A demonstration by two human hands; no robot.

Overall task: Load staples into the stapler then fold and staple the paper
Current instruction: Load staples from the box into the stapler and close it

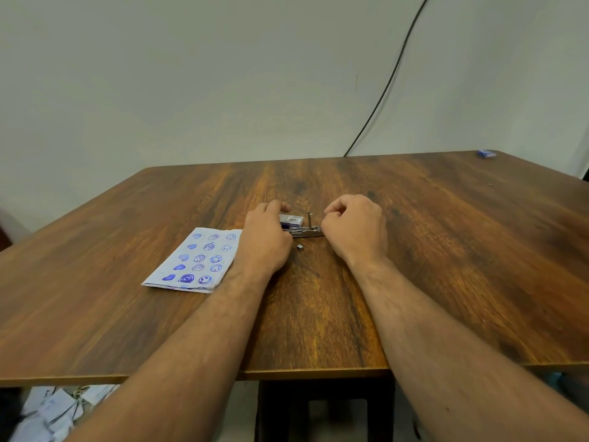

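A small metal stapler (304, 231) lies open on the wooden table (446, 250), its top arm standing upright. My left hand (266, 237) is curled over the stapler's left end. My right hand (357, 229) is curled at its right end, fingertips touching the metal. Just behind the stapler sits a small blue and white staple box (291, 220). A tiny grey strip of staples (300, 247) lies on the wood in front of the stapler, between my wrists. A folded sheet of paper (197, 260) with blue stamped hearts and smiley faces rests flat to the left.
A second small blue box (486, 153) sits at the table's far right corner. A black cable (392, 74) runs down the wall behind the table. Crumpled papers (51, 413) lie on the floor under the near left edge.
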